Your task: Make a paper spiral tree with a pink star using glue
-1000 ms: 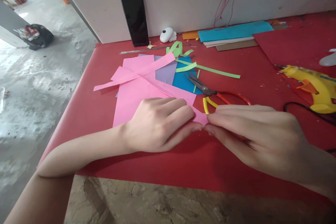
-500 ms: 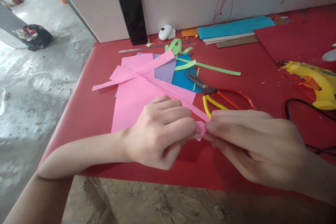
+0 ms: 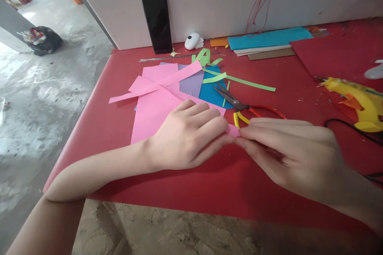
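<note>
My left hand point(image 3: 188, 137) and my right hand point(image 3: 287, 153) meet fingertip to fingertip over the red table point(image 3: 113, 87). Both pinch the end of a narrow pink paper strip point(image 3: 232, 130) between thumb and fingers. The strip runs back under my left hand toward a large pink sheet point(image 3: 152, 111). Just behind my fingers lie scissors point(image 3: 239, 105) with red and yellow handles, their blades apart.
Purple point(image 3: 191, 83) and blue point(image 3: 211, 91) sheets and green strips point(image 3: 248, 83) lie behind the pink paper. A yellow glue gun point(image 3: 357, 99) with a black cord sits at right. A black phone point(image 3: 156, 18) leans on the wall; stacked paper point(image 3: 266, 40) lies beyond.
The pinched end of the pink strip was lifted and curled half a second ago; now both hands press it lower and flatter near the table. The view shifted slightly.
</note>
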{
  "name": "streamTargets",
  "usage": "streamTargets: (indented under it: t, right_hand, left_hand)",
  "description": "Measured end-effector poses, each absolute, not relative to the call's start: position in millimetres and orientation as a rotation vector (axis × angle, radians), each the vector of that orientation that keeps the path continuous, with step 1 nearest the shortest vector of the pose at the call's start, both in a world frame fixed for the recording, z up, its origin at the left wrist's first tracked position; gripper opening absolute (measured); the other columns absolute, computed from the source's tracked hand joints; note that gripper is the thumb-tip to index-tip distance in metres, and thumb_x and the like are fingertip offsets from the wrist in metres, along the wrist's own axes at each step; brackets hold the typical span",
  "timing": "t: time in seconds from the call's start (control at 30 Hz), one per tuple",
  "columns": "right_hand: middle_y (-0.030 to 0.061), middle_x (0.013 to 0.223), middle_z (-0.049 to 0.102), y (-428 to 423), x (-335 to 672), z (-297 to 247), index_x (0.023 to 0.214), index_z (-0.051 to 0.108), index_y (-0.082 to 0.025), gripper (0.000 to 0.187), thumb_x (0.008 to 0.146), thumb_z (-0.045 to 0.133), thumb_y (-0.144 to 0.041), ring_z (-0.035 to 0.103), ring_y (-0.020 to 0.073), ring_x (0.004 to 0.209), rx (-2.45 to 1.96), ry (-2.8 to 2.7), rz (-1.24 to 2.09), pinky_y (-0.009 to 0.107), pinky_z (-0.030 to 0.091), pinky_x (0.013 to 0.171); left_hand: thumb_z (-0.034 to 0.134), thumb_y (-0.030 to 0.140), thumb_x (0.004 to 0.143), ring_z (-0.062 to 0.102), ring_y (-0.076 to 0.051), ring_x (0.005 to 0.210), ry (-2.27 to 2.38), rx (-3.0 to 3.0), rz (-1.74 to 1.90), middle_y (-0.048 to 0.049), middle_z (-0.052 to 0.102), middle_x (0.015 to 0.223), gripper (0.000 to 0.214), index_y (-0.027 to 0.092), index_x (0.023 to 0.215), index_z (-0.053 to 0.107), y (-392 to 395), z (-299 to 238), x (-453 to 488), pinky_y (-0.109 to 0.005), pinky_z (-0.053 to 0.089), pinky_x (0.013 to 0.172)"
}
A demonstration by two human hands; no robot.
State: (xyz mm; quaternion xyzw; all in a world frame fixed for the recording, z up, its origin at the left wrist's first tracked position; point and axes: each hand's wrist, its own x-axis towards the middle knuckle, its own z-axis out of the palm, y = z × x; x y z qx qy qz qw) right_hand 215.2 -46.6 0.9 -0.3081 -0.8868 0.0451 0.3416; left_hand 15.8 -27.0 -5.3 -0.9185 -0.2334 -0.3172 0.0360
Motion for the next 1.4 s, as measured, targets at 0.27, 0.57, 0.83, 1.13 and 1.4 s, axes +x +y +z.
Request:
streamTargets:
  t: [0.27,0.57,0.83,1.13,1.4]
  right_hand:
    - [-0.0006,0.064,0.059,-40,229,12,0.076,0.053,-0.018,0.021,0.097,0.049,-0.019,0.055,0.0091,0.058,-0.723,-2.477,0.101,0.023,0.042,0.056]
    - [-0.0003,0.068,0.06,-43,231,5,0.084,0.049,-0.02,0.016,0.096,0.047,-0.011,0.056,0.011,0.063,-0.622,-2.485,0.006,0.026,0.042,0.061]
    - [0.0019,0.061,0.056,-41,226,7,0.066,0.055,-0.016,0.03,0.093,0.045,-0.009,0.05,0.0116,0.055,-0.71,-2.46,0.127,0.026,0.037,0.052]
    - [-0.0001,0.057,0.047,-42,227,5,0.063,0.055,-0.015,0.031,0.09,0.044,-0.004,0.04,0.0102,0.054,-0.606,-2.504,0.365,0.024,0.035,0.05]
    - [0.0015,0.058,0.052,-36,232,4,0.065,0.057,-0.015,0.031,0.093,0.045,-0.009,0.044,0.0118,0.055,-0.535,-2.484,0.292,0.027,0.036,0.054]
  left_hand:
    - [0.044,0.038,0.099,0.05,-0.013,0.062,-0.54,-2.859,-1.103,-0.0011,0.061,0.069,0.028,0.016,0.084,0.052,-18,-7,11,-0.025,0.041,0.063]
    - [0.047,0.043,0.097,0.05,-0.011,0.06,-0.574,-2.972,-1.081,0.0015,0.057,0.062,0.032,0.015,0.082,0.053,-18,-5,13,-0.024,0.044,0.064]
    - [0.043,0.028,0.1,0.044,-0.011,0.052,-0.582,-3.046,-0.975,-0.0002,0.058,0.057,0.033,0.016,0.07,0.052,-21,-2,13,-0.025,0.041,0.059]
    - [0.047,0.018,0.097,0.047,-0.013,0.059,-0.471,-3.391,-1.025,-0.004,0.061,0.061,0.025,0.015,0.073,0.055,-23,-1,15,-0.026,0.046,0.065]
    - [0.046,0.017,0.097,0.048,-0.014,0.063,-0.399,-3.333,-1.047,-0.0031,0.061,0.061,0.025,0.017,0.073,0.053,-20,-4,13,-0.028,0.045,0.071]
